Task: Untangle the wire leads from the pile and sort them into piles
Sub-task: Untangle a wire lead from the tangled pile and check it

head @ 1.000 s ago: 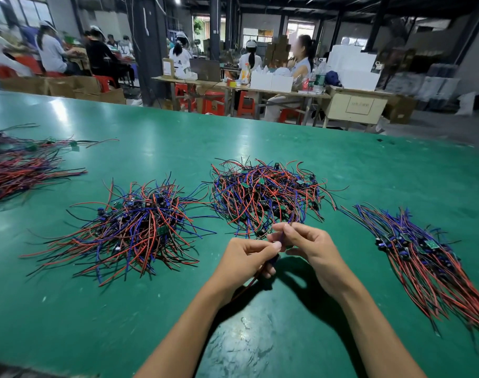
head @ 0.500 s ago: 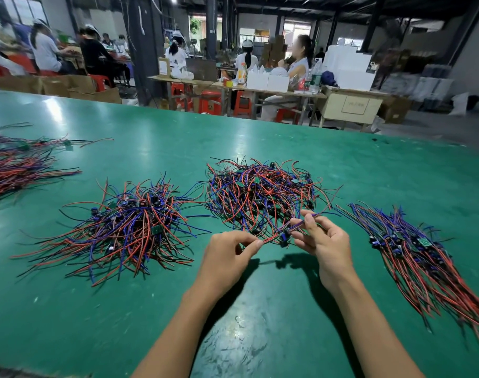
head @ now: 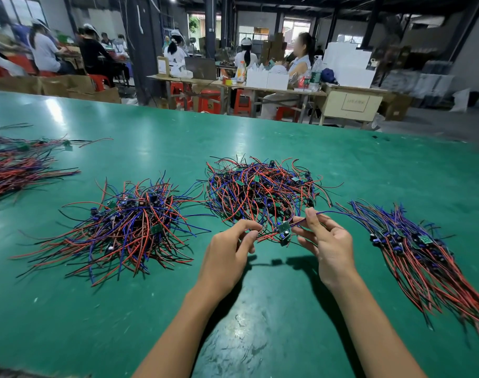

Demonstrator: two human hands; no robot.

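At centre frame, the left hand (head: 229, 251) pinches the red and black wires of a wire lead with a small green circuit board (head: 284, 230), while the right hand (head: 327, 242) pinches its blue wires, holding it just above the green table (head: 260, 309). The tangled middle pile of red, blue and black leads (head: 260, 188) lies just beyond; a straightened sorted pile (head: 423, 249) lies at right, another tangled pile (head: 124, 227) at left.

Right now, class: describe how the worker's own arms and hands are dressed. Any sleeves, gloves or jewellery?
Both forearms are bare as far as the frame shows. The left hand and right hand wear no gloves, and no rings, watch or wristbands show.
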